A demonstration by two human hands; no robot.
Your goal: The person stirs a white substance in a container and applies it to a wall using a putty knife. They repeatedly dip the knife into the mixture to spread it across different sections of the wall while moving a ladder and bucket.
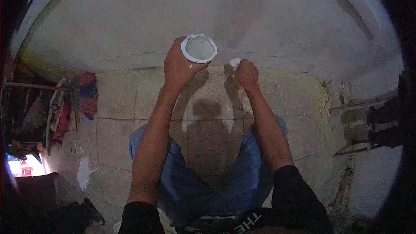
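A round tub point(214, 51) with a ragged white rim is tilted toward me in front of the wall, and a pale grey-white inside shows. My left hand point(178, 67) wraps round its left side and underside. To the right and slightly lower, my right hand point(248, 76) is closed near the foot of the wall. A small white piece point(234, 63) sticks out from its fingers on the left; its kind does not show. The two hands are apart from each other.
Ahead stands a pale wall point(151, 21) with a crack low along it. The tiled floor point(115, 99) has white specks and a white splash point(84, 173). Cloths and poles point(58, 108) crowd the left; a dark rack-like object point(368, 123) stands right.
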